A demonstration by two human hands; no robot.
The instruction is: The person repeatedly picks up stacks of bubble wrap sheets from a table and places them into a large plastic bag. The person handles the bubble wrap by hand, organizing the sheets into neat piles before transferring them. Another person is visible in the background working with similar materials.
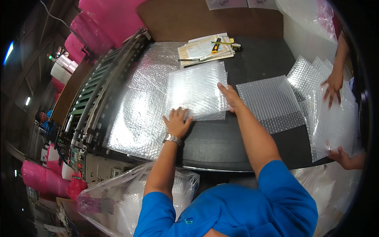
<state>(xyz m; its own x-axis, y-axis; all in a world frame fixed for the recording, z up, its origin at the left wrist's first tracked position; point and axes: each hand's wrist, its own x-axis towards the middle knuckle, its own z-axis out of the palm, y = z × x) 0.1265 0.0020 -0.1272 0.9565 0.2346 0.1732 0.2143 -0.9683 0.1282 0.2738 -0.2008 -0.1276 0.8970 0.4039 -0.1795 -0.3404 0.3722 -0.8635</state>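
Observation:
A stack of cut bubble-wrap sheets point(196, 90) lies on the black worktable point(221, 138). My left hand point(176, 122), with a metal watch on the wrist, presses flat on the stack's near left corner, fingers spread. My right hand point(229, 96) rests flat against the stack's right edge. Neither hand grips anything. Under the stack, a wide web of bubble wrap point(136, 106) runs out of the machine on the left.
A second bubble-wrap pile point(271, 102) lies to the right. Another person's hands point(334, 84) hold more sheets point(329, 114) at the far right. A clipboard with a yellow knife point(205, 48) sits at the back. A clear bag of wrap point(118, 197) hangs below the table. Pink rolls point(104, 21) stand behind the machine point(92, 102).

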